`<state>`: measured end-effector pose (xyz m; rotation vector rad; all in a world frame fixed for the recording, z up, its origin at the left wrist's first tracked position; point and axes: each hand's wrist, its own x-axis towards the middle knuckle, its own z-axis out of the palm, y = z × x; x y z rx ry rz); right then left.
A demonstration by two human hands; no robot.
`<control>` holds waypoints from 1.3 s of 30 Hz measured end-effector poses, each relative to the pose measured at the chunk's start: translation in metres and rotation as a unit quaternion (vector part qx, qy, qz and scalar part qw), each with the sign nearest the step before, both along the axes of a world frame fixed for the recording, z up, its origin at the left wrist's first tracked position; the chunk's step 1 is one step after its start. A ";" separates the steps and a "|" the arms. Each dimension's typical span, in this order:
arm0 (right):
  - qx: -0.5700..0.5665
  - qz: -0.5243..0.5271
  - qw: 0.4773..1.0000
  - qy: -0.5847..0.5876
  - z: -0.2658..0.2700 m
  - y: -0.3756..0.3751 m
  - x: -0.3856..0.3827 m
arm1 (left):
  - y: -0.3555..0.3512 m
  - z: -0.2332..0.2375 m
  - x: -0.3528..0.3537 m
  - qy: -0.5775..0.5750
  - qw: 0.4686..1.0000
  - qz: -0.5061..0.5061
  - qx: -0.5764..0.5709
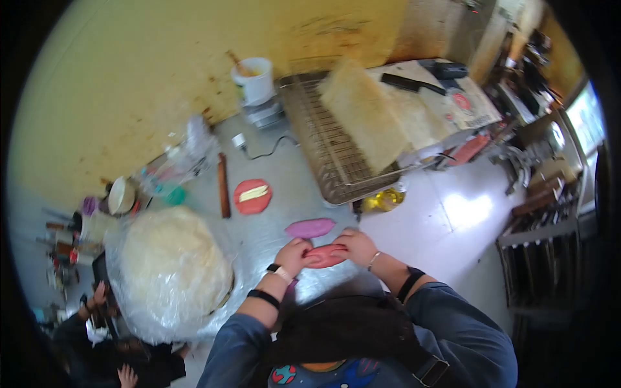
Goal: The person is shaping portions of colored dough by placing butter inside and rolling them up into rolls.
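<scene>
Near the table's front edge, a red piece of dough [325, 256] lies lengthwise between my two hands. My left hand [295, 256] grips its left end with curled fingers. On the right end, my right hand [357, 247] has its fingers closed around the dough. Just beyond them rests a purple dough roll [310, 227], smooth and tapered. Farther up and left, a flat red dough round [253, 204] carries a pale yellow strip of filling [253, 193] across its middle. A wooden rolling pin [224, 185] lies left of that round.
A large plastic-covered dough mass [171, 265] takes up the table's left side. At the back right stands a metal tray with a wire rack [317, 139], paper sheets over it. A white tub [253, 81] sits on a scale [263, 114]. Another person's hand [99, 294] shows at lower left.
</scene>
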<state>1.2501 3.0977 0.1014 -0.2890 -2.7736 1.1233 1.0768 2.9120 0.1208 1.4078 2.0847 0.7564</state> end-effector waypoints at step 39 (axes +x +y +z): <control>-0.051 -0.095 0.993 -0.055 -0.001 0.001 -0.267 | -0.021 0.024 -0.280 0.310 0.940 -0.031 -0.140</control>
